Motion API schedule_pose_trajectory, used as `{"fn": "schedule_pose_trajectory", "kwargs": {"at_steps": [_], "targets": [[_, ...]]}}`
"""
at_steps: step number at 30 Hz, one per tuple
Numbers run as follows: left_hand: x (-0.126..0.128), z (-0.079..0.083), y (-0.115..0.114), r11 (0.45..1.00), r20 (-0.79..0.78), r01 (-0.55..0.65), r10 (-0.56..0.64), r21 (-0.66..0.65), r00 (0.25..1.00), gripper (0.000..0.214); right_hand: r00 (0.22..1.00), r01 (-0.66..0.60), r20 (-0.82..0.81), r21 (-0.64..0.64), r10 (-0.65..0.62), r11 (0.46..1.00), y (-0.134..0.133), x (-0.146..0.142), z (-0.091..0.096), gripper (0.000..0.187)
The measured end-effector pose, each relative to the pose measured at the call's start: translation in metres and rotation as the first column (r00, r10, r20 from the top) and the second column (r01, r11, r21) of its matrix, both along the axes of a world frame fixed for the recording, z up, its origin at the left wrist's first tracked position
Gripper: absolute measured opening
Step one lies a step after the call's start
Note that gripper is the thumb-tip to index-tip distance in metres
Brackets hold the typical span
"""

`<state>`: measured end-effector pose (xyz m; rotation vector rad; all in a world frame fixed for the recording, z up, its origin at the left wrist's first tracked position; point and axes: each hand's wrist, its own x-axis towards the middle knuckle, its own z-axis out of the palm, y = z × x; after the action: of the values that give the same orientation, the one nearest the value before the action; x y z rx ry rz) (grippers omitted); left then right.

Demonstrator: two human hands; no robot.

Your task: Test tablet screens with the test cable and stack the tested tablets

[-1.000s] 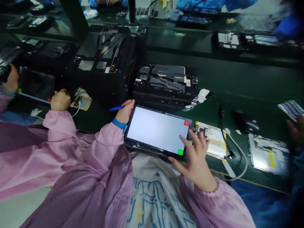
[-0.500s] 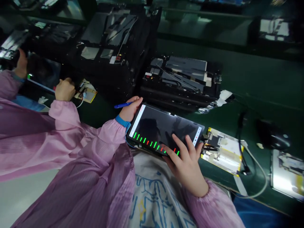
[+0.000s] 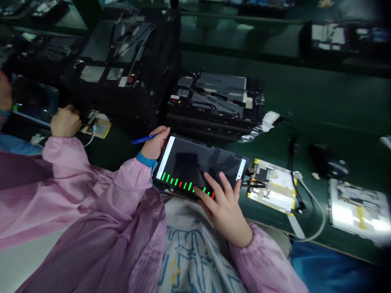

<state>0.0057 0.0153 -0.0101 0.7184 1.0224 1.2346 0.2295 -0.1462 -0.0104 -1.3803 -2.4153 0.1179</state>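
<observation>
A tablet screen (image 3: 195,162), lit, with green and red text marks along its near edge, lies tilted in front of my body. My left hand (image 3: 155,143) grips its left end, thumb on the bezel, and a blue pen (image 3: 143,139) sticks out to the left from that same hand. Over the near right part of the display, my right hand (image 3: 225,207) has its fingers spread, with fingertips on or just above the glass. Black leads run from the screen's right end to a taped silver battery-and-board assembly (image 3: 273,191).
A stack of black device panels (image 3: 214,95) stands behind the tablet, with a taller panel stack (image 3: 122,53) to its left. At right are a black mouse (image 3: 331,162), a white cable (image 3: 320,219) and a silver board plate (image 3: 357,207). A co-worker's hand (image 3: 65,121) is at left.
The whole view has shifted, so the bench things appear farther left. The left hand keeps its hold on the tablet and pen. Spread right-hand fingers stay over the screen's near right part.
</observation>
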Motion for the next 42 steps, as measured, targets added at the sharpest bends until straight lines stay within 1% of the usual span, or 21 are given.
{"fn": "schedule_pose_trajectory", "kwargs": {"at_steps": [3, 4, 6, 8, 10, 12, 13, 14, 17, 21, 24, 28, 31, 32, 34, 36, 37, 38, 39, 41, 42], "targets": [[0.001, 0.004, 0.002, 1.0, -0.032, -0.011, 0.01, -0.005, 0.999, 0.033, 0.994, 0.031, -0.103, 0.034, -0.027, 0.999, 0.007, 0.011, 0.006, 0.034], [0.002, 0.006, 0.002, 1.0, -0.039, -0.017, 0.017, -0.013, 0.999, 0.033, 0.988, 0.075, -0.142, 0.057, -0.066, 0.996, 0.01, 0.019, 0.009, 0.032], [0.004, 0.009, 0.002, 0.999, -0.046, -0.034, 0.032, -0.035, 0.998, 0.033, 0.959, 0.219, -0.205, 0.103, -0.195, 0.97, 0.018, 0.044, 0.013, 0.03], [0.005, 0.011, 0.002, 0.998, -0.042, -0.041, 0.039, -0.043, 0.998, 0.034, 0.896, 0.41, -0.246, 0.134, -0.371, 0.902, 0.026, 0.078, 0.012, 0.029], [0.004, 0.012, 0.002, 0.999, -0.036, -0.035, 0.034, -0.034, 0.999, 0.033, 0.799, 0.588, -0.259, 0.153, -0.542, 0.794, 0.033, 0.115, 0.004, 0.026], [0.003, 0.011, 0.002, 0.999, -0.038, -0.027, 0.026, -0.02, 0.999, 0.03, 0.728, 0.683, -0.241, 0.173, -0.641, 0.71, 0.038, 0.149, -0.009, 0.021], [0.002, 0.011, 0.002, 1.0, -0.042, -0.027, 0.027, -0.013, 0.999, 0.028, 0.711, 0.701, -0.208, 0.13, -0.672, 0.701, 0.039, 0.163, -0.017, 0.021], [0.001, 0.01, 0.002, 1.0, -0.047, -0.028, 0.028, -0.005, 0.998, 0.026, 0.711, 0.699, -0.182, 0.078, -0.679, 0.711, 0.04, 0.174, -0.026, 0.019], [-0.001, 0.01, 0.003, 0.999, -0.064, -0.027, 0.029, 0.017, 0.998, 0.022, 0.714, 0.683, -0.174, -0.037, -0.678, 0.729, 0.042, 0.193, -0.046, 0.016], [-0.002, 0.012, 0.006, 0.999, -0.097, -0.028, 0.032, 0.04, 0.995, 0.02, 0.644, 0.749, -0.231, -0.007, -0.729, 0.663, 0.045, 0.193, -0.059, 0.021], [-0.001, 0.014, 0.007, 0.998, -0.128, -0.036, 0.042, 0.046, 0.991, 0.019, 0.615, 0.769, -0.268, -0.007, -0.742, 0.64, 0.048, 0.192, -0.06, 0.025], [-0.002, 0.014, 0.009, 0.998, -0.141, -0.036, 0.043, 0.055, 0.989, 0.02, 0.621, 0.754, -0.298, -0.026, -0.725, 0.657, 0.05, 0.193, -0.058, 0.023], [-0.004, 0.012, 0.011, 0.996, -0.158, -0.046, 0.058, 0.074, 0.986, 0.019, 0.62, 0.755, -0.3, -0.02, -0.725, 0.655, 0.048, 0.189, -0.052, 0.026], [-0.004, 0.011, 0.011, 0.995, -0.164, -0.051, 0.064, 0.081, 0.984, 0.019, 0.624, 0.748, -0.313, -0.025, -0.716, 0.663, 0.046, 0.185, -0.048, 0.027], [-0.005, 0.01, 0.012, 0.994, -0.174, -0.06, 0.075, 0.095, 0.982, 0.019, 0.64, 0.707, -0.368, -0.06, -0.674, 0.704, 0.039, 0.173, -0.036, 0.028], [-0.005, 0.009, 0.013, 0.993, -0.184, -0.061, 0.079, 0.1, 0.98, 0.021, 0.662, 0.618, -0.442, -0.135, -0.605, 0.775, 0.028, 0.155, -0.021, 0.027], [-0.005, 0.009, 0.013, 0.993, -0.189, -0.057, 0.075, 0.099, 0.979, 0.021, 0.684, 0.541, -0.469, -0.189, -0.559, 0.82, 0.023, 0.144, -0.013, 0.025], [-0.005, 0.008, 0.013, 0.994, -0.193, -0.054, 0.072, 0.096, 0.979, 0.022, 0.72, 0.43, -0.483, -0.252, -0.498, 0.867, 0.019, 0.133, -0.006, 0.025], [-0.005, 0.009, 0.014, 0.994, -0.2, -0.053, 0.071, 0.096, 0.977, 0.022, 0.755, 0.32, -0.487, -0.312, -0.44, 0.895, 0.017, 0.123, 0.0, 0.024], [-0.005, 0.01, 0.014, 0.991, -0.216, -0.072, 0.095, 0.109, 0.972, 0.021, 0.785, 0.205, -0.488, -0.375, -0.381, 0.904, 0.017, 0.106, 0.006, 0.025], [-0.005, 0.01, 0.015, 0.99, -0.223, -0.082, 0.106, 0.114, 0.969, 0.021, 0.786, 0.204, -0.485, -0.383, -0.384, 0.901, 0.02, 0.1, 0.005, 0.027]]}}
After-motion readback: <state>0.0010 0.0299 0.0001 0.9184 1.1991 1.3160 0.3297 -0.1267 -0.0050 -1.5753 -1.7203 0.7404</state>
